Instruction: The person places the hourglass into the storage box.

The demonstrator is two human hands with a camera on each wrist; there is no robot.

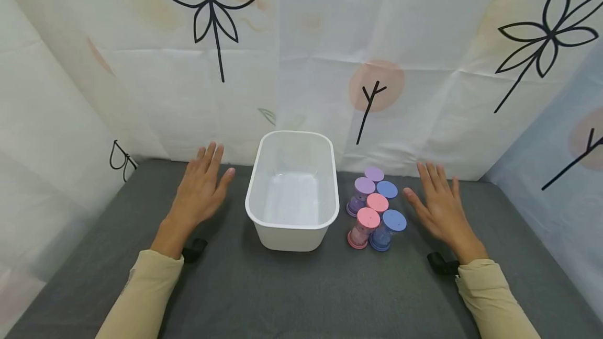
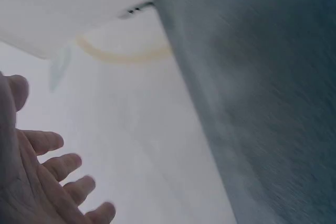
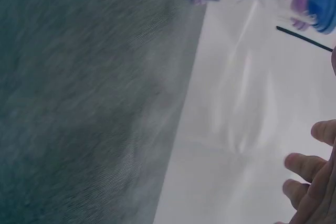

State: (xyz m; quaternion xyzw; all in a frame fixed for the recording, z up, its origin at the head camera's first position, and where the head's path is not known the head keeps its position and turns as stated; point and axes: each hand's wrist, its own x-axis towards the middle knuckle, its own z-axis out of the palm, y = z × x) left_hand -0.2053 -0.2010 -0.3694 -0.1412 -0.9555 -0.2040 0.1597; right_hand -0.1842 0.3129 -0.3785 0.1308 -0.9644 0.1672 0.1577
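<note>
A white plastic bin (image 1: 293,226) stands in the middle of the dark table, with nothing in it. To its right several hourglass-shaped sand timers are grouped upright: pink ones (image 1: 368,218), blue ones (image 1: 394,221) and purple ones (image 1: 365,186). Left of the bin my left hand (image 1: 200,187) is held with straight fingers, apart from it and holding nothing. My right hand (image 1: 440,205), fingers also extended, is just right of the timers without touching them. Part of a blue-capped timer (image 3: 323,3) shows at the top of the right wrist view.
A dark grey cloth (image 1: 301,297) covers the table. Pale fabric walls (image 1: 311,30) with printed plant shapes rise behind it and at both sides. A black strap piece (image 1: 194,250) sits at the left wrist, another (image 1: 442,264) at the right.
</note>
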